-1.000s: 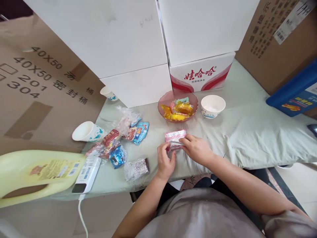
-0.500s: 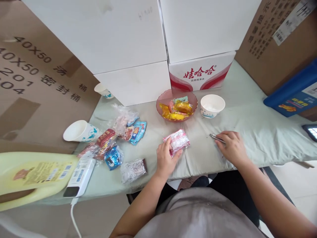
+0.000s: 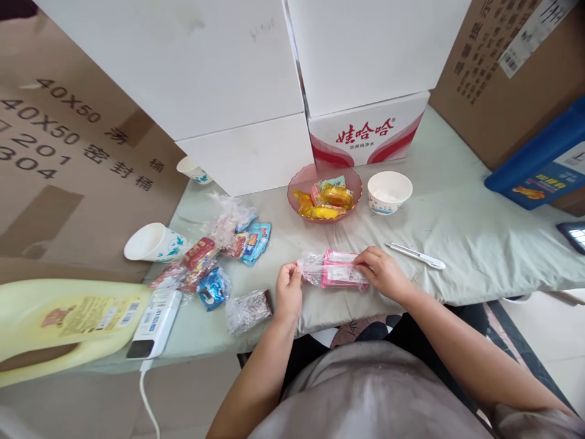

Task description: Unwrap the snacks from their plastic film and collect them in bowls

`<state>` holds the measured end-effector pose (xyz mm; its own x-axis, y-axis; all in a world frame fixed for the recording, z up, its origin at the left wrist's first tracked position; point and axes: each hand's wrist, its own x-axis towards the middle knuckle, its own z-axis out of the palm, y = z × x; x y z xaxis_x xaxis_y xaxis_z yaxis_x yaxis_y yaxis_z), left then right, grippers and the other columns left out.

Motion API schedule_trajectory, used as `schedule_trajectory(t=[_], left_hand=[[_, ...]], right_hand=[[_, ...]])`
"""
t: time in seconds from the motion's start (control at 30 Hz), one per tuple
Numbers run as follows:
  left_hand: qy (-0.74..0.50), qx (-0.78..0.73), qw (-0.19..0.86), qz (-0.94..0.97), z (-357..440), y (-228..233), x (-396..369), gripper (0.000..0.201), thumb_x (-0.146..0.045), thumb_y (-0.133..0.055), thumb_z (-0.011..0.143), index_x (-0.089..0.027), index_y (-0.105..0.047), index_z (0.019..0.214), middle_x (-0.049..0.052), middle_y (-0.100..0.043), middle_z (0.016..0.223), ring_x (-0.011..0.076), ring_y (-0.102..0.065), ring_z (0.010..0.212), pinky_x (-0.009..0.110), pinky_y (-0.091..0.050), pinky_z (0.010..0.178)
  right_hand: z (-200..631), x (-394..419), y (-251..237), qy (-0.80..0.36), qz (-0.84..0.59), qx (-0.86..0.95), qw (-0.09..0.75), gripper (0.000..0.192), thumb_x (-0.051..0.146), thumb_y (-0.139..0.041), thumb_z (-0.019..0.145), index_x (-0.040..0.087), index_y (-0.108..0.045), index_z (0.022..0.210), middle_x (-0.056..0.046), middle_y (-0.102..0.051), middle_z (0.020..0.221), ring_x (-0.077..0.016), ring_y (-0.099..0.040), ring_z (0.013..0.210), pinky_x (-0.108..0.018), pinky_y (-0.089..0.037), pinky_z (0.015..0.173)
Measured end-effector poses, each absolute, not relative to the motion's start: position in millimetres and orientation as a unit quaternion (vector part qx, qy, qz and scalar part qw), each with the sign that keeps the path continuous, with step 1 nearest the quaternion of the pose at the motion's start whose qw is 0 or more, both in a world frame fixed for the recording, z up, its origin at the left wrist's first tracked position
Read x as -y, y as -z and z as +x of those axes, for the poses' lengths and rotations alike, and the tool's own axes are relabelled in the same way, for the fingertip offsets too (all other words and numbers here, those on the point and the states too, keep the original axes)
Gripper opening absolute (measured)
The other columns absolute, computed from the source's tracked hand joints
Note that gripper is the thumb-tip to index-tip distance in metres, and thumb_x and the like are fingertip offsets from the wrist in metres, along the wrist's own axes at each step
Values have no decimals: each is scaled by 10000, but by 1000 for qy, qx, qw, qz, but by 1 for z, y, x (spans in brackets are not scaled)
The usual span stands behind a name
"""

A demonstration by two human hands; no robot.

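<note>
Pink packet (image 3: 338, 275): located on the cloth-covered table (image 3: 479, 225), near the front edge and directly before the person. Clear film (image 3: 312, 269) surrounds the packet and extends from its left end.

Left hand (image 3: 289, 294): thumb and fingers pinched together on the free end of the clear film, which is drawn out toward this hand. Right hand (image 3: 382, 272): fingers closed on the right end of the pink packet; the exact thumb contact cannot be told.

Utility knife (image 3: 415, 255): lies flat on the cloth just beyond the right hand, untouched.

Glass bowl (image 3: 299, 181): pink, positioned beyond the packet; contains yellow-wrapped pieces (image 3: 325, 211) and other small packets. Paper bowl (image 3: 390, 194): white, upright, just right of the glass bowl.

Dark packet (image 3: 250, 310): clear-wrapped, near the left hand. Farther left: blue wrapped item (image 3: 214, 288), blue sachets (image 3: 258, 242) and red packet (image 3: 200, 253), grouped together. Paper cup (image 3: 153, 242): tilted, beside this group.

Outer area: white device (image 3: 158, 320) with cable at the front left edge, next to a yellow jug (image 3: 86, 323). White carton (image 3: 368, 137) with red print: behind the glass bowl.
</note>
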<state>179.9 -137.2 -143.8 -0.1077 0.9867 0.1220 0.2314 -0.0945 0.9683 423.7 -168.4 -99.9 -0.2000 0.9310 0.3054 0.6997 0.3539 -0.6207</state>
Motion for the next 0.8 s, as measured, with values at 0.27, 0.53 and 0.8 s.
schedule_trajectory(t=[0.27,0.53,0.8], left_hand=[[-559,-534,133,621,169,119,149,197,-329,-541,906,-204,-490,1050,93,-548,1100,186,-580,961,341,-491,819],[-240,-360,25,901,195,90,153,241,-220,-564,900,-204,-596,1138,69,-661,925,248,-575,975,467,-402,949],[-164,-282,42,944,168,95,206,141,-123,-514,896,-195,-634,912,38,-619,771,199,-576,786,345,-478,742]], right_hand=[[455,193,104,-198,-589,662,419,131,270,-441,952,218,-561,969,-68,-649,994,-214,-611,971,-395,-485,873],[450,196,86,-193,-536,770,287,468,414,-576,901,199,-511,1311,-101,-662,1048,-258,-596,997,-431,-469,871],[473,243,75,-115,-480,848,191,244,127,-444,919,225,-662,967,-82,-660,1064,-242,-558,1068,-422,-443,886]])
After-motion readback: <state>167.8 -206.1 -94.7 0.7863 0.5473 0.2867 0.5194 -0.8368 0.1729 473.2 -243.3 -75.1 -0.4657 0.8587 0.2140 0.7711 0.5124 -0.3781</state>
